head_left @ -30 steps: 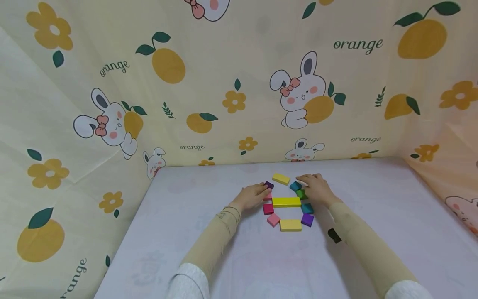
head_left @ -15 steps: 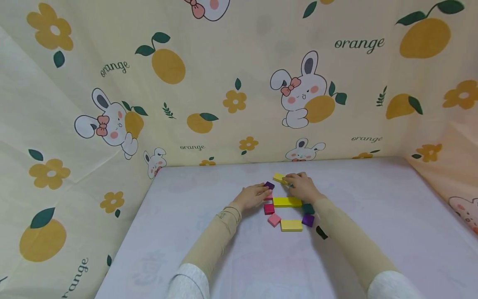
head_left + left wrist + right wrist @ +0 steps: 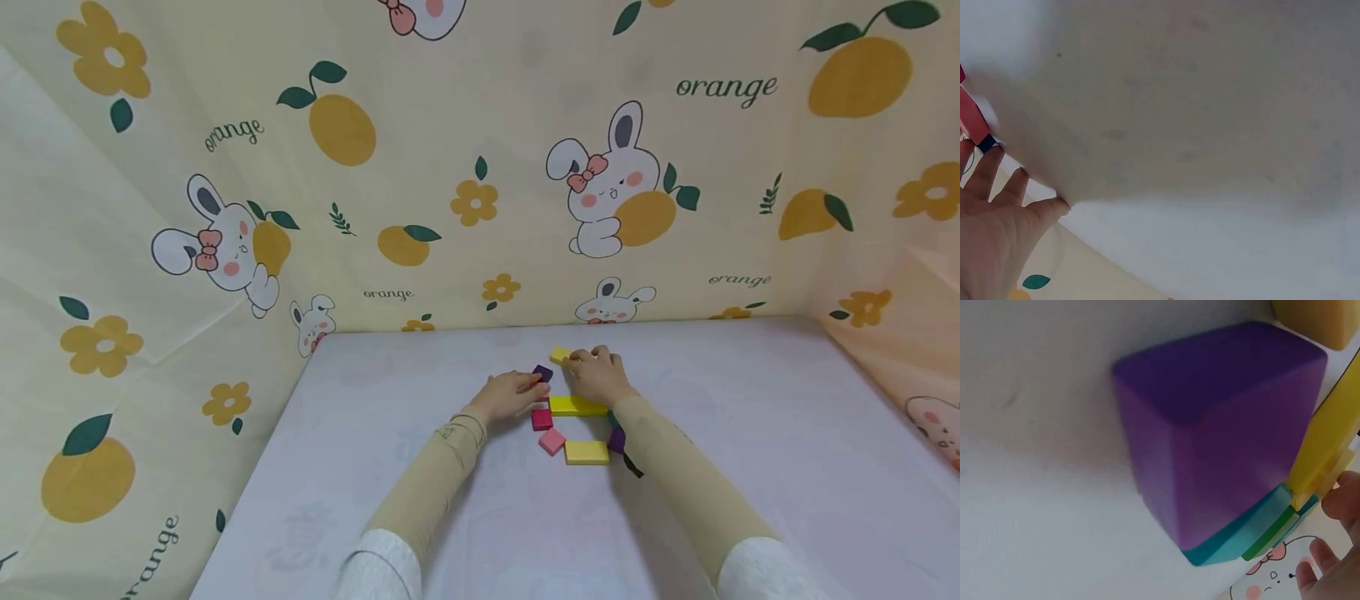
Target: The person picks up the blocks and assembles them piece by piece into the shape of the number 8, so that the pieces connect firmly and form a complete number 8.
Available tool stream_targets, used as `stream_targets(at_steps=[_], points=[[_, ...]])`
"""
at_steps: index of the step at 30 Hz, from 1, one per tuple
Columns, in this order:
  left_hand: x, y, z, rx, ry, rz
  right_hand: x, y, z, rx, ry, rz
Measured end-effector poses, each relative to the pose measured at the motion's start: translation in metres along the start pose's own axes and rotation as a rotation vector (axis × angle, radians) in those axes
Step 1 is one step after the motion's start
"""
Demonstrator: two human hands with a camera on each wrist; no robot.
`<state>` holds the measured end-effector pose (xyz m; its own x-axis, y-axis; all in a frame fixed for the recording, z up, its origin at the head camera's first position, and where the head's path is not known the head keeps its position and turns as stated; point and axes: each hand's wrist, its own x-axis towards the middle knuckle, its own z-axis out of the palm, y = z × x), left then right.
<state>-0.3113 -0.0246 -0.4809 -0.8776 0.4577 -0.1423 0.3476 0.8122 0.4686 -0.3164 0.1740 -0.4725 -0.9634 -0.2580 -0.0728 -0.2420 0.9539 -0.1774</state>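
My left hand [image 3: 512, 395] lies at the left side of a ring of coloured blocks, its fingers extended and touching a dark purple block [image 3: 542, 373] and a pink block [image 3: 971, 115]. In the left wrist view the fingers are spread with their tips low on the table. My right hand [image 3: 600, 377] reaches over the ring's far right side, fingertips at the right end of the far yellow block [image 3: 559, 356]. Its thumb is hidden, so I cannot tell whether it pinches that block. Teal [image 3: 1247, 528] and green [image 3: 1269, 537] blocks show below this hand in the right wrist view.
A long yellow block [image 3: 577, 406] lies across the ring's middle. Nearer are a magenta block [image 3: 542, 419], another pink block [image 3: 552, 442], a pale yellow block [image 3: 587, 452] and a purple block [image 3: 1222, 437]. A patterned cloth wall [image 3: 420, 192] stands behind the white table [image 3: 420, 367].
My right hand has moved left from the teal and green blocks to the far yellow block, covering more of it. The left hand stays nearly in place.
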Motion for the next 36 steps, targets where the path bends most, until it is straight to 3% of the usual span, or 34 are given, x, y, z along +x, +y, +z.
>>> stream_targets(at_steps=[13, 23, 36], points=[[-0.002, -0.001, 0.001, -0.014, -0.010, -0.022, -0.005, 0.008, -0.001, 0.073, -0.038, -0.043], [-0.001, -0.002, 0.002, -0.016, -0.008, -0.009, -0.009, 0.016, -0.003, 0.059, -0.009, -0.130], [-0.001, -0.003, 0.002, -0.016, -0.025, -0.007, -0.008, 0.019, -0.005, 0.074, -0.067, -0.126]])
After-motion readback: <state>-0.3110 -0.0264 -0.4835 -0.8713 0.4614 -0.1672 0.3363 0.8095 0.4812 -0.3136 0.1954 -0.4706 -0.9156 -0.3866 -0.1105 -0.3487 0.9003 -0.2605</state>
